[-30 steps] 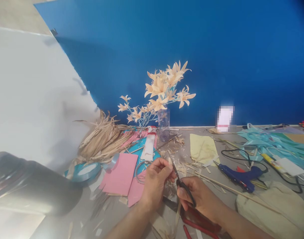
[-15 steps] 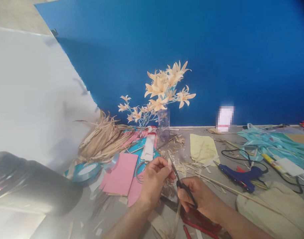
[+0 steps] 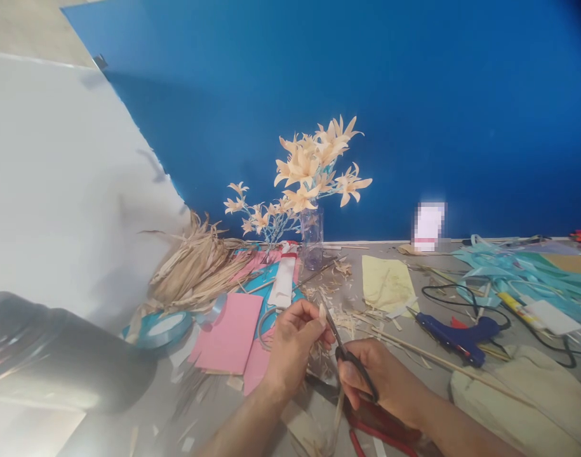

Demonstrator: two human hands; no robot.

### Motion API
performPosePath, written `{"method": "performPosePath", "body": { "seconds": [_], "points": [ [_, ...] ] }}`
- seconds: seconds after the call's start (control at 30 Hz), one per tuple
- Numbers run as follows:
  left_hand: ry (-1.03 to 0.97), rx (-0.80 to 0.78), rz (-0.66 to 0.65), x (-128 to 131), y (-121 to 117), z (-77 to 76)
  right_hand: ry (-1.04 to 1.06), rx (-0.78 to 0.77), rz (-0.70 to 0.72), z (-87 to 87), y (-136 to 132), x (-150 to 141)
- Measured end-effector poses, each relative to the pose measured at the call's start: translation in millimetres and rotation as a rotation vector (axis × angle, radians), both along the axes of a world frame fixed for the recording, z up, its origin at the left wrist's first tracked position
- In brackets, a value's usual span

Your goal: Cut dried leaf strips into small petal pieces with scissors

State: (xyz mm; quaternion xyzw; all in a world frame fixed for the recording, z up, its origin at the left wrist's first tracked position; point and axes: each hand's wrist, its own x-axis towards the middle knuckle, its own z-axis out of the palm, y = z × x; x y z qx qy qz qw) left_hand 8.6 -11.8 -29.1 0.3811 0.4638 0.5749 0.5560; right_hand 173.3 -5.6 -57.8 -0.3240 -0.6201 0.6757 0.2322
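My left hand (image 3: 297,339) is closed in a pinch on a small pale petal-like piece of dried husk (image 3: 322,315), most of it hidden by the fingers. In my right hand (image 3: 373,374) is a pair of scissors (image 3: 347,352) with dark handles, its blades pointing up and left beside the piece. Below the hands lie pale trimmings, and red-handled scissors (image 3: 385,438) rest partly under my right hand. Beyond the hands, cream artificial flowers (image 3: 309,168) on light-blue stems stand in a clear plastic bottle (image 3: 312,238), with smaller flowers to its left.
Pink sheets (image 3: 230,330), a roll of blue ribbon (image 3: 164,330) and a bundle of dried husks (image 3: 190,270) lie left. On the right are a blue glue gun (image 3: 459,336) with a black cord, a yellow sheet (image 3: 388,282), a thin stick (image 3: 442,362) and blue ribbon strips (image 3: 504,273).
The view has shifted very slightly. Both hands, the scissors and the pale piece stay in nearly the same place.
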Motion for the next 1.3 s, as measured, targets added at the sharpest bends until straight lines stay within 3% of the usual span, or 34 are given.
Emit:
{"method": "performPosePath", "body": {
  "seconds": [0.53,0.73,0.87,1.1,1.3],
  "points": [
    [-0.073,0.054,-0.066,-5.4,1.3,0.8,0.025,-0.067,0.0,0.7,-1.8,-1.5],
    [-0.064,-0.01,-0.047,-4.0,3.5,-0.6,0.136,-0.067,-0.103,0.7,2.6,2.9],
    [-0.099,-0.041,-0.045,-3.5,5.0,-3.7,0.165,-0.044,-0.074,3.3,4.1,5.2],
    [-0.212,-0.053,-0.043,0.5,1.9,-3.1,0.047,0.038,-0.002,-2.9,1.1,-0.5],
    [-0.214,-0.056,-0.037,1.9,3.0,-5.1,-0.039,0.039,-0.02,3.8,-1.9,-4.2]
  ]
}}
